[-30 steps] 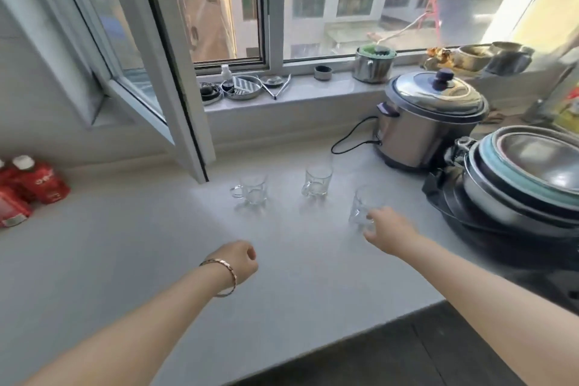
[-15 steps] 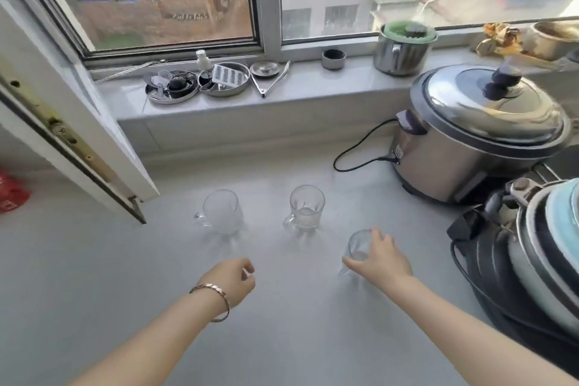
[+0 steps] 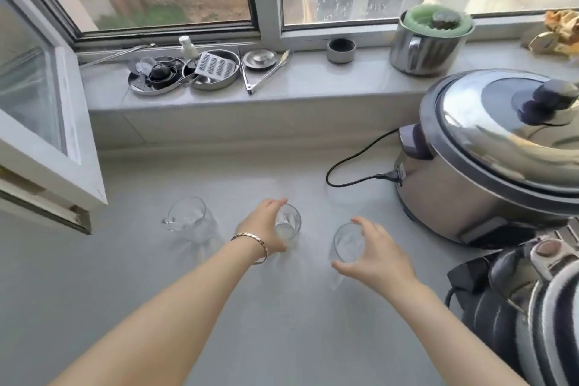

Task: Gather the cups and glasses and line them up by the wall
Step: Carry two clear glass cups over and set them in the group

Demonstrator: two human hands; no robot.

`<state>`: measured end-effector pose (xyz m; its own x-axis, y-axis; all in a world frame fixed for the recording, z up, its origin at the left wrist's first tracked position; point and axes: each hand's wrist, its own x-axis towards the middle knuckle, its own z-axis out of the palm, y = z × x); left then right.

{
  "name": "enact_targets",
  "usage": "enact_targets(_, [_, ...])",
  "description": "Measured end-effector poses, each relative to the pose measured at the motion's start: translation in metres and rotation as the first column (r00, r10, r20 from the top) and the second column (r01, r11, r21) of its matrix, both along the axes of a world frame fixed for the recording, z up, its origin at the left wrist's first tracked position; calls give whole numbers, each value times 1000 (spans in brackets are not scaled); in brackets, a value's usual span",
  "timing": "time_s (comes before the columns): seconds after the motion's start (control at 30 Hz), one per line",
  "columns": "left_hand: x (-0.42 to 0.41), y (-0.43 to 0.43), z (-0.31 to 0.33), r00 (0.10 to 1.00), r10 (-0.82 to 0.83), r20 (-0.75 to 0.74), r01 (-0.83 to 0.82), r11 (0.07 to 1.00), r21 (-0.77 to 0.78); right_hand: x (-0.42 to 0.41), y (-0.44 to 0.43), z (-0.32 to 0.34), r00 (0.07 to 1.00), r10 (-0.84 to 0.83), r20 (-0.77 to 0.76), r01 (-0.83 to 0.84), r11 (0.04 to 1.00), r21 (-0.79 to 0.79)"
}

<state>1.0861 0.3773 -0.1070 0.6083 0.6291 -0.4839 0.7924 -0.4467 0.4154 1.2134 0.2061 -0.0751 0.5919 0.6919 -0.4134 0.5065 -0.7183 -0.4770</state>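
Bare forearms, left-wrist bracelet [image 3: 250, 240]

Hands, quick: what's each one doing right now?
Left hand: closed around the middle glass.
Right hand: fingers curled around the right glass, thumb not clearly touching; grip cannot be told.

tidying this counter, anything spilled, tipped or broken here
Nothing stands out. All three glass cups stand upright on the counter: one free at the left, one at the left hand, one at the right hand. No spill shows.

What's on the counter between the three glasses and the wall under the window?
Nothing: in the head view, the counter there is bare; the cooker's black cord loops just right.
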Motion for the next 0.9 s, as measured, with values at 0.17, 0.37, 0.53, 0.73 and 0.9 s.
enact_targets(0.17, [-50, -32, 6, 977, 171, 130, -182, 980, 76, -11, 8, 3, 993, 121, 6, -121, 993, -3])
enact_targets(0.37, [-173, -93, 29, 830, 526, 185, -542, 839, 47, -79, 25, 18, 905, 426, 24, -426, 905, 3])
enact_targets(0.53, [-297, -153, 50, 644, 740, 193, -764, 637, 105, -192, 34, 33, 709, 703, 60, -705, 708, 43])
enact_targets(0.73, [-462, -253, 70, 359, 904, 233, -932, 332, 146, -372, 10, 52, 324, 941, 101, -946, 323, 32])
enact_targets(0.9, [-591, -351, 86, 186, 963, 193, -962, 138, 237, -527, -39, 64, 116, 989, 91, -992, 111, 57])
